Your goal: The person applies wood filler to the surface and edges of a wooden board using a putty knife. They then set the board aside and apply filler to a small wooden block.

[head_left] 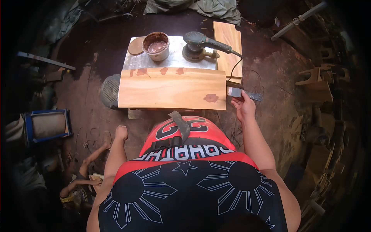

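A putty knife [235,92] with a dark handle is in my right hand [245,106], just past the right end of a wooden board [166,91]. Brown filler patches mark the board's far edge and its lower right part. My left hand [121,132] hangs near my left thigh, its fingers curled in, with nothing seen in it. Behind the board, an open tub [162,53] of brown filler stands beside its round lid [135,46] on a metal-topped table [176,44]. To the right of the tub rests a corded sander [193,48].
More boards [230,54] lie at the table's right side. A perforated dark disc [111,91] is at its left. Another person [77,191] sits low at the lower left. A blue-framed panel [48,125] stands at the left, and wooden pieces [315,83] at the right.
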A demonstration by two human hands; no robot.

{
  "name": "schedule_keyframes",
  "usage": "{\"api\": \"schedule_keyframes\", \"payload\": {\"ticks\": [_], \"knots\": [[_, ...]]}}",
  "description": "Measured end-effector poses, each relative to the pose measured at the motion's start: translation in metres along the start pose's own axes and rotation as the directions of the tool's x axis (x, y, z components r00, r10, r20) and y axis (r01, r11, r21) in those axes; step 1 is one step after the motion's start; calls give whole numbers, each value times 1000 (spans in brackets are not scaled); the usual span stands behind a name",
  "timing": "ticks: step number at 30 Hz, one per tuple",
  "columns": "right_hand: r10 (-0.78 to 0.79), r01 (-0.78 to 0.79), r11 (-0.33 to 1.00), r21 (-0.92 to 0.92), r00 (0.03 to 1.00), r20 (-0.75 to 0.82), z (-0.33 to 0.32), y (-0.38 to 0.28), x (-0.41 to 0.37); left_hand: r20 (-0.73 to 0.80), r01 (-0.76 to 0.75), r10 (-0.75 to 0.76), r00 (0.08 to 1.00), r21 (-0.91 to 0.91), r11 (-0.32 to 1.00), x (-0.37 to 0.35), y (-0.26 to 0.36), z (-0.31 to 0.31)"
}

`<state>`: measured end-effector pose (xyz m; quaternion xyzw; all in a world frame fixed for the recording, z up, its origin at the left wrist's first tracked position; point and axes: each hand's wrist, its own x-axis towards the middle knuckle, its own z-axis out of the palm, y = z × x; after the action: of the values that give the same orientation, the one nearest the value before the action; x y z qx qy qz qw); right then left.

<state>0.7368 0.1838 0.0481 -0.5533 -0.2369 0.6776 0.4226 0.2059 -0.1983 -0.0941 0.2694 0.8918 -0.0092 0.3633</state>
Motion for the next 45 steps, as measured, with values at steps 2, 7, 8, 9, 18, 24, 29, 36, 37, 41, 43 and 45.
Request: {"api": "schedule_keyframes", "payload": {"ticks": [2, 7, 8, 9, 18, 24, 29, 36, 37, 41, 43, 45], "knots": [[44, -44, 999, 8, 999, 2, -18, 4, 9, 20, 220, -254, 967, -568, 793, -40, 23, 8], [150, -151, 987, 64, 989, 14, -41, 13, 16, -126, 65, -197, 972, -661, 747, -75, 15, 14], [171, -173, 983, 67, 985, 32, -44, 15, 18, -160, 46, -208, 965, -678, 734, -76, 13, 10], [191, -194, 979, 69, 980, 52, -47, 16, 21, -196, 24, -221, 955, -694, 720, -77, 13, 6], [215, -231, 965, 127, 968, 133, -50, 10, 10, -645, -126, -146, 750, -356, 926, -85, 119, -47], [191, -203, 972, 119, 976, 106, -78, 10, 11, -680, -510, 505, 531, 220, 832, -77, 236, -23], [156, -161, 977, 141, 987, 46, -94, 4, 0, -468, -230, 366, 804, 322, 918, -77, 349, 8], [152, -143, 983, 118, 986, -67, -129, 1, -11, -306, -549, 585, 751, 204, 811, -93, 498, 42], [150, -141, 983, 116, 985, -79, -130, -2, -14, -230, -726, 711, 664, 28, 687, -88, 516, 48], [81, -70, 991, 114, 992, -93, -135, -18, -26, 19, -878, 964, 266, -407, 251, -118, 559, 34], [52, -37, 991, 130, 992, -118, -149, -17, -25, -11, -961, 977, 212, -184, 206, -114, 563, 44], [66, -46, 989, 138, 987, -146, -159, -15, -27, 72, -984, 984, 160, 89, 153, -99, 556, 45]]}}
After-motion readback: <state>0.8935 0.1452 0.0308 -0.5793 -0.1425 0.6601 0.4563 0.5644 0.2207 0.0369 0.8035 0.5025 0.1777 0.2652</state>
